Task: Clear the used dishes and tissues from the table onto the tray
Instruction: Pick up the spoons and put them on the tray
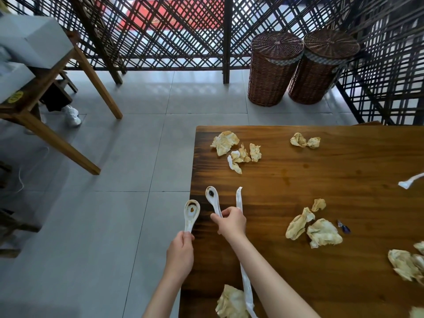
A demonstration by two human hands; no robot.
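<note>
We look down on the near left corner of the wooden tabletop (321, 180); its left edge runs from the far corner down toward us, and beyond that edge lies open grey tiled floor (128, 157). Another wooden table (57, 125) stands well apart at the far left, and two wicker baskets (298, 67) sit against the lattice screen (172, 31) past the far edge.

Our left hand (181, 251) is out over the floor, just off the tabletop's left edge, fingers curled round the handle of a white soup spoon (191, 212) whose stained bowl points away from us. Our right hand (230, 220) reaches across the left edge, forearm slanting in from the lower right, and pinches the handle of a second spoon (213, 198) with a dark stain in its bowl; whether that spoon still touches the wood we cannot tell. A long white paper strip (239, 198) runs beside that hand and on under the forearm toward the near edge.

Crumpled tissues lie scattered: one cluster (234, 150) near the far left corner, a pair (305, 141) farther right, a group (314, 228) mid-table, more (406, 262) at the right border, and one wad (231, 304) at the near edge. A white utensil (410, 181) pokes in from the right. No tray shows in our view.
</note>
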